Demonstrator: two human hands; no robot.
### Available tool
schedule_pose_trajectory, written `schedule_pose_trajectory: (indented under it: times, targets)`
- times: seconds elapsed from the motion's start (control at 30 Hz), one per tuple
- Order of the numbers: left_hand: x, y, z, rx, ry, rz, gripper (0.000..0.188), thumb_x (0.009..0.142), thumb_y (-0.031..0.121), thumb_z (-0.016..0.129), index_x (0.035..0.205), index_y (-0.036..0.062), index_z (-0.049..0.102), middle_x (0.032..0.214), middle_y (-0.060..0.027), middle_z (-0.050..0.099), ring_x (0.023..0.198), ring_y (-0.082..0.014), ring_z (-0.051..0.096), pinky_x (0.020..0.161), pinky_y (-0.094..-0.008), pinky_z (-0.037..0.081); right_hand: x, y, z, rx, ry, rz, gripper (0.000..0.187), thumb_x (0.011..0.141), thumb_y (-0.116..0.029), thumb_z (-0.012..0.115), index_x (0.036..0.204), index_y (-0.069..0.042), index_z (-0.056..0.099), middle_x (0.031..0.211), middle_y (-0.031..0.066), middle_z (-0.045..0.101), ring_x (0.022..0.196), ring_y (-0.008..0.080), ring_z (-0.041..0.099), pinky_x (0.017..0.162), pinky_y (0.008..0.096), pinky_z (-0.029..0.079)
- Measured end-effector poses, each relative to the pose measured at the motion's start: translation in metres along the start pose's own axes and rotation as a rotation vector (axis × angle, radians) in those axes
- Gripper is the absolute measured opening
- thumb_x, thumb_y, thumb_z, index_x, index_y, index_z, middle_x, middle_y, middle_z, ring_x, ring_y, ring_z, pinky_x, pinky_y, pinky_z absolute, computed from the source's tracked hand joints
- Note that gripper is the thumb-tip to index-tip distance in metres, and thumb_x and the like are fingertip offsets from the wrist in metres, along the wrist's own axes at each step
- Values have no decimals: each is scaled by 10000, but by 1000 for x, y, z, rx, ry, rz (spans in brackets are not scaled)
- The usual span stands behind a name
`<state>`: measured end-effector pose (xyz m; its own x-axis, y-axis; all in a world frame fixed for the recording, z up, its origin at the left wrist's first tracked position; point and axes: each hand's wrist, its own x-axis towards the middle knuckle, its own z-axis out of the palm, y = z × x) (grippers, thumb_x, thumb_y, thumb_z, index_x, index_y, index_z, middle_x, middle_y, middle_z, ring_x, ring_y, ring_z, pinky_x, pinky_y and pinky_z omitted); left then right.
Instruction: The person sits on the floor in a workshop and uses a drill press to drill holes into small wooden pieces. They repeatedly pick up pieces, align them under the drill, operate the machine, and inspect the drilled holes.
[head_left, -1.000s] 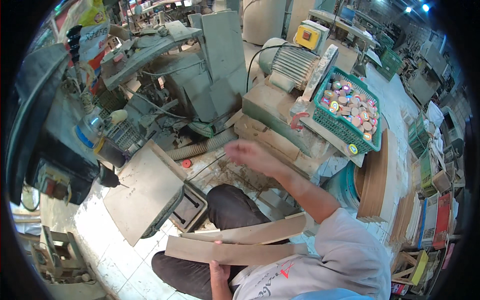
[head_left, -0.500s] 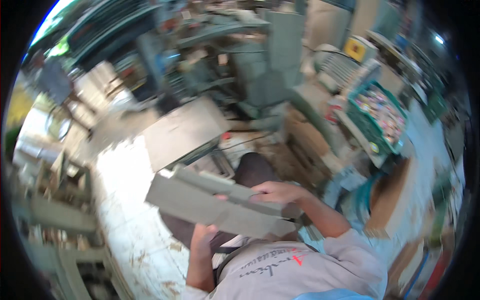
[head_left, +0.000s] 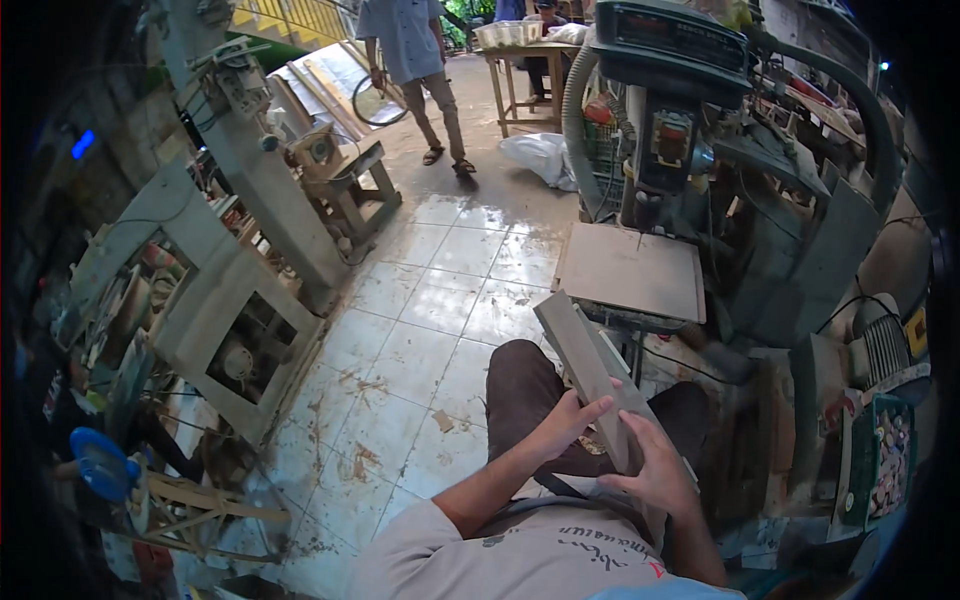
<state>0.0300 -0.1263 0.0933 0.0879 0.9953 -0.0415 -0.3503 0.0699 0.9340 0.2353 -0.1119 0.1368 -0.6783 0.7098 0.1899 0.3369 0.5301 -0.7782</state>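
A grey-brown wooden board [head_left: 582, 350] slants across my lap, its far end pointing ahead and slightly left. At least one other board lies alongside it on the right, mostly covered by it. My left hand [head_left: 568, 420] is closed on the front board's left edge, the thumb across its face. Over the near part of the boards, my right hand [head_left: 655, 455] grips from the right with its fingers bent. The undersides of the boards and some fingertips are hidden.
Just ahead stands a drill press [head_left: 665, 110] with a flat square board [head_left: 630, 272] on its table. Machine frames [head_left: 235, 310] line the left. A green crate of small pieces [head_left: 888, 455] sits at right. A person [head_left: 405, 60] stands on the tiled floor [head_left: 400, 340] beyond.
My view has swung left, bringing the aisle and the standing person toward the middle. The boards have turned from lying crosswise to pointing ahead, and both hands have come closer together.
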Motion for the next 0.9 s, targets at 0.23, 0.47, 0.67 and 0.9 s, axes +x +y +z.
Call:
schedule_pose_trajectory:
  times: [0.23, 0.47, 0.67, 0.9]
  targets:
    - [6, 3, -3, 211, 29, 80, 504, 922, 415, 624, 1256, 44, 549, 1214, -103, 579, 1149, -218, 538, 978, -355, 444, -2, 12, 14, 102, 67, 71, 799, 672, -156, 833, 1382, -88, 474, 1239, 185, 529, 1188, 318, 520, 1006, 394, 419]
    - [13, 9, -6, 21, -217, 183, 843, 757, 577, 743, 1322, 18, 461, 1279, -86, 517, 1199, -194, 496, 1004, -361, 420, -12, 14, -8, 108, 67, 24, 714, 706, -174, 825, 1343, -72, 519, 1260, 154, 544, 1192, 301, 520, 1006, 374, 417]
    - [13, 3, -9, -64, -261, 190, 974, 670, 699, 734, 1318, 25, 461, 1288, -81, 501, 1209, -204, 494, 1001, -366, 426, -18, 60, -18, 188, 308, 276, 509, 827, -185, 738, 1273, -14, 561, 1127, 124, 632, 1041, 223, 605, 891, 318, 472]
    - [18, -7, -13, -27, -201, 215, 1052, 634, 819, 635, 1314, 32, 478, 1343, -90, 483, 1232, -217, 493, 992, -394, 452, -29, 94, -28, 364, 29, 413, 197, 901, -141, 651, 996, 30, 633, 818, 45, 632, 776, 80, 517, 695, 265, 439]
